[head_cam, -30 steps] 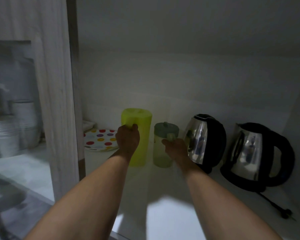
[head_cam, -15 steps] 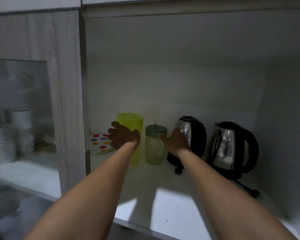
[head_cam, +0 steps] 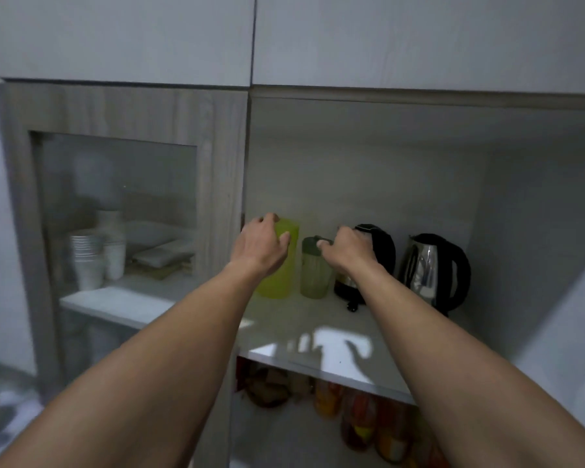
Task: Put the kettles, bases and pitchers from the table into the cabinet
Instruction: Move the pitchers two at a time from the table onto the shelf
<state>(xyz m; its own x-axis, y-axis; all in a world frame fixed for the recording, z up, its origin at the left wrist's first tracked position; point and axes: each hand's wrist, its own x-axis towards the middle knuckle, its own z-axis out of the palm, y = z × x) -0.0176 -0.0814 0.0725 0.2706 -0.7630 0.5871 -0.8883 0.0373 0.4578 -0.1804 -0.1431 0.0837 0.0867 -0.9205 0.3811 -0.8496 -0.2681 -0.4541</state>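
I find the yellow pitcher [head_cam: 281, 268], lidded pitcher [head_cam: 314, 275], middle kettle [head_cam: 380, 248] and right kettle [head_cam: 433, 268] standing in a row on the cabinet shelf [head_cam: 318, 332]. The table is out of view, so I cannot judge what remains. Left hand [head_cam: 262, 246] and right hand [head_cam: 347, 251] hang loosely curled, gripping nothing. A second ago each gripped a pitcher; both have since let go and drawn back.

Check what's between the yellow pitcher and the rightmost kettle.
Head view: the small green-lidded pitcher, then the other kettle, partly hidden by the right hand.
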